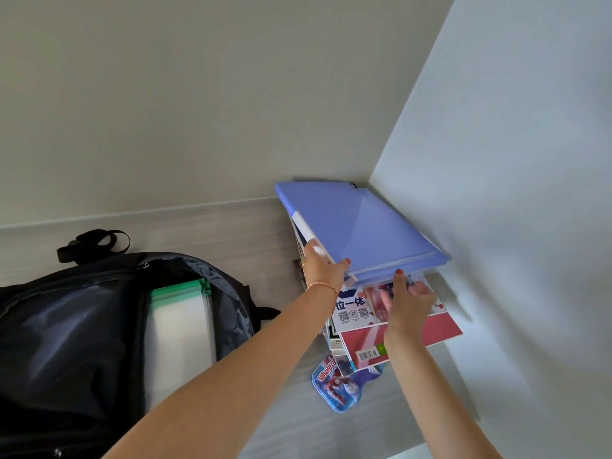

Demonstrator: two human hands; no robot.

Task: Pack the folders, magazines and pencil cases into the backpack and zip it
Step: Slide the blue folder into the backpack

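Blue plastic folders [357,226], a small stack of them, sit tilted between the two hands, their far edge up by the corner where the walls [496,160] meet. The left hand [323,268] grips the stack at its near left corner, thumb on top, a thin bracelet [323,286] at the wrist. The right hand [409,303] holds the near edge from below, thumb tip on the edge. Just under the hands lie magazines [397,339], a white one with QR codes over a red one with a barcode. Nearer the person than the hands, a blue printed pencil case [337,384] pokes out from beneath the magazines. Well left of the left hand, the black backpack [66,342] lies unzipped on the pale wood-grain counter [205,233], green-edged folders [180,329] already inside it.
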